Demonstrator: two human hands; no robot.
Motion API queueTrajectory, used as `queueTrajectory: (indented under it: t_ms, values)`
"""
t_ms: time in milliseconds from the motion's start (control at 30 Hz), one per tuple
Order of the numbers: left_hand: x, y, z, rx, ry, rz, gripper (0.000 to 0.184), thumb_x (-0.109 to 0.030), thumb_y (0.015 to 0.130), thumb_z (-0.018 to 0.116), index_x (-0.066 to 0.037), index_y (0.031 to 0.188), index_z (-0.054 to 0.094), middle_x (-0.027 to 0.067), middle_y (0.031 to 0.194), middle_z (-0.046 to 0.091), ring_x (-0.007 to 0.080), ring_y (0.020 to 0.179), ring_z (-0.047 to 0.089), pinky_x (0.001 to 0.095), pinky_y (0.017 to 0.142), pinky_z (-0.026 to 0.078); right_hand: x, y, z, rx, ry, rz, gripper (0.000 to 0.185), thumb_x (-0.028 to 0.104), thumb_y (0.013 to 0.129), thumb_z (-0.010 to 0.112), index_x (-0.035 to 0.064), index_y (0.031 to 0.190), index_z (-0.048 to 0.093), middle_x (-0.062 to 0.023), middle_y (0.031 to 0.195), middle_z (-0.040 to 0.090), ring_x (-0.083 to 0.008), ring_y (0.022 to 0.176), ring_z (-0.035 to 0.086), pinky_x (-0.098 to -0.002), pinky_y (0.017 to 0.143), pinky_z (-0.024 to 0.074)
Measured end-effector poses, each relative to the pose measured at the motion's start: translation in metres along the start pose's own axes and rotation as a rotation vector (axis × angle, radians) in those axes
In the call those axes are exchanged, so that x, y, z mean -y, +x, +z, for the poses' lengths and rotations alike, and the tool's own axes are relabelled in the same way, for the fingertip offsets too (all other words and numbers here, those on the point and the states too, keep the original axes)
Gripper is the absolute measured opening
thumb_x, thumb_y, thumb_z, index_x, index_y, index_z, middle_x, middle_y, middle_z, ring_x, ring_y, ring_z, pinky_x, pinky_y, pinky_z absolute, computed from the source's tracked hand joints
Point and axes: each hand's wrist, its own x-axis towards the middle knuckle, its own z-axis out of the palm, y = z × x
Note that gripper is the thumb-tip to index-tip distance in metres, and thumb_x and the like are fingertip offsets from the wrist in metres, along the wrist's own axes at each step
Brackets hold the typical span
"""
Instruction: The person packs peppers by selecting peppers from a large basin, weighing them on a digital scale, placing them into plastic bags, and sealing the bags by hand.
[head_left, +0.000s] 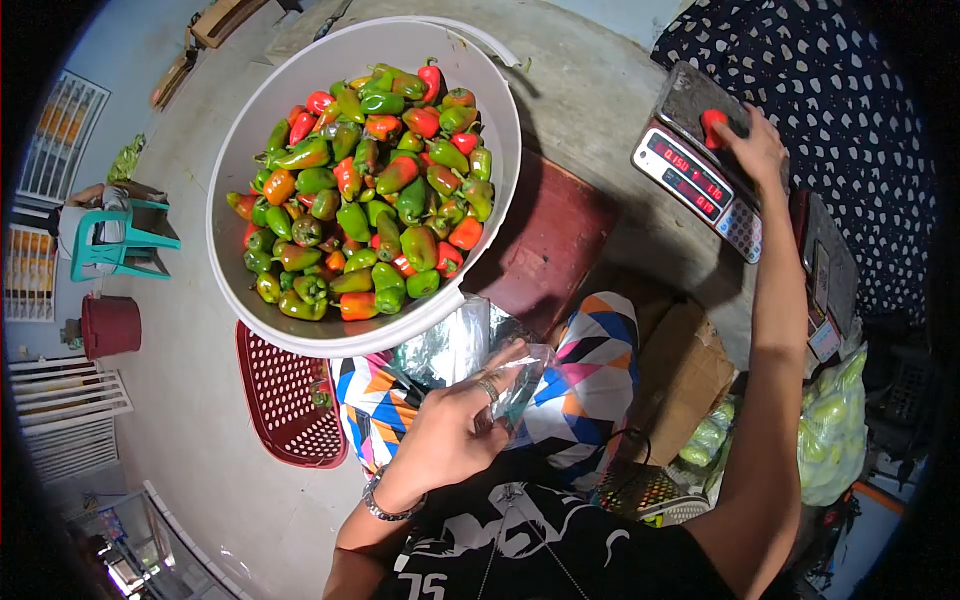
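My left hand [452, 425], with a ring and a bracelet, is closed round a clear plastic bag [527, 375] above my lap. Out to the right, the fingers of my right hand [757, 148] are closed on a red bell pepper [713, 128] at the plate of a digital scale [697, 180]. Red digits glow on the scale's display. In front of me a large white tub [365, 345] holds many green, red and mixed-colour peppers [365, 195]. More clear plastic bags [440, 345] lie on my lap by my left hand.
A dark red perforated basket [290, 400] stands on the floor at left, below the tub. Beside the tub is a dark red box-like surface [550, 240]. A second scale [828, 265], a cardboard box [680, 370] and bagged green produce [833, 425] are at right. A teal chair [125, 240] stands far left.
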Motion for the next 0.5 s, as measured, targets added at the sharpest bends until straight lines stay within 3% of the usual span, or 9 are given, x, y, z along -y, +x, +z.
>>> queueTrajectory:
  t_ms: [67,133,167,267,333,367,400,433,500]
  values:
    - [-0.004,-0.001,-0.001,-0.023,0.025,-0.007,0.067,0.009,0.071,0.066,0.005,0.137,0.057,0.0145,0.154,0.053,0.0244,0.067,0.068,0.0315,0.065,0.056,0.026,0.003,0.011,0.017,-0.132,-0.028,0.086,0.066,0.084,0.07,0.0175,0.151,0.049,-0.0199,0.148,0.055,-0.0387,0.143,0.044,-0.0657,0.118,0.0257]
    - [-0.001,-0.004,0.001,-0.095,0.067,0.055,0.064,0.009,0.07,0.066,0.008,0.134,0.057,0.0141,0.154,0.053,0.0242,0.066,0.068,0.032,0.066,0.056,0.048,-0.003,0.02,0.133,-0.231,-0.051,0.072,0.055,0.091,0.066,0.0172,0.15,0.05,-0.0215,0.147,0.055,-0.0398,0.142,0.045,-0.0661,0.118,0.0244]
    - [-0.004,-0.006,0.0,-0.121,0.081,0.058,0.064,0.009,0.07,0.066,0.009,0.133,0.057,0.014,0.154,0.053,0.0243,0.066,0.068,0.032,0.066,0.056,0.057,-0.006,0.02,0.103,-0.249,-0.056,0.062,0.04,0.092,0.068,0.0163,0.148,0.052,-0.024,0.141,0.057,-0.0424,0.136,0.05,-0.0629,0.115,0.0324]
    - [-0.006,-0.015,-0.002,-0.173,0.097,-0.002,0.065,0.008,0.072,0.065,0.007,0.136,0.057,0.0143,0.154,0.052,0.0265,0.067,0.069,0.0322,0.067,0.056,0.083,-0.021,0.023,-0.025,-0.074,-0.112,0.06,0.027,0.09,0.07,0.0148,0.146,0.052,-0.0256,0.135,0.059,-0.0448,0.128,0.054,-0.0566,0.11,0.0429]
    - [-0.009,-0.017,-0.004,-0.192,0.083,-0.041,0.067,0.008,0.072,0.065,0.005,0.138,0.057,0.0146,0.154,0.052,0.028,0.067,0.069,0.0324,0.068,0.056,0.114,-0.069,0.001,-0.406,0.357,-0.361,0.049,0.019,0.092,0.067,0.0093,0.139,0.057,-0.0278,0.128,0.061,-0.0429,0.116,0.061,-0.0517,0.098,0.0517]
    - [-0.005,-0.017,-0.003,-0.199,0.113,-0.026,0.071,0.008,0.072,0.065,0.002,0.142,0.055,0.0152,0.155,0.051,0.0297,0.07,0.07,0.0333,0.069,0.056,0.145,-0.119,-0.054,-0.266,0.632,-0.349,0.049,0.022,0.092,0.068,0.0084,0.138,0.058,-0.0242,0.122,0.066,-0.0385,0.107,0.067,-0.0486,0.093,0.054]
    - [-0.003,-0.017,-0.004,-0.195,0.113,-0.023,0.072,0.008,0.072,0.065,0.002,0.143,0.054,0.0156,0.155,0.051,0.0303,0.071,0.07,0.0336,0.07,0.057,0.156,-0.169,-0.085,0.171,1.272,-0.362,0.051,0.026,0.093,0.067,0.0054,0.138,0.058,-0.0191,0.121,0.068,-0.0313,0.106,0.068,-0.0434,0.09,0.0559]
    - [-0.002,-0.017,-0.004,-0.189,0.108,-0.02,0.073,0.008,0.072,0.065,0.002,0.143,0.054,0.016,0.155,0.051,0.0308,0.073,0.071,0.0339,0.07,0.057,0.167,-0.219,-0.116,0.585,1.841,-0.116,0.053,0.031,0.093,0.066,0.0023,0.137,0.057,-0.014,0.12,0.07,-0.024,0.106,0.07,-0.0382,0.087,0.0579]
    - [-0.006,-0.016,-0.004,-0.156,0.136,-0.014,0.076,0.007,0.072,0.066,0.002,0.146,0.051,0.0178,0.155,0.049,0.033,0.078,0.072,0.0354,0.073,0.057,0.18,-0.291,-0.152,1.096,1.819,-0.206,0.048,0.031,0.095,0.064,0.0018,0.133,0.059,-0.0108,0.11,0.069,-0.0199,0.096,0.069,-0.0347,0.081,0.0571]
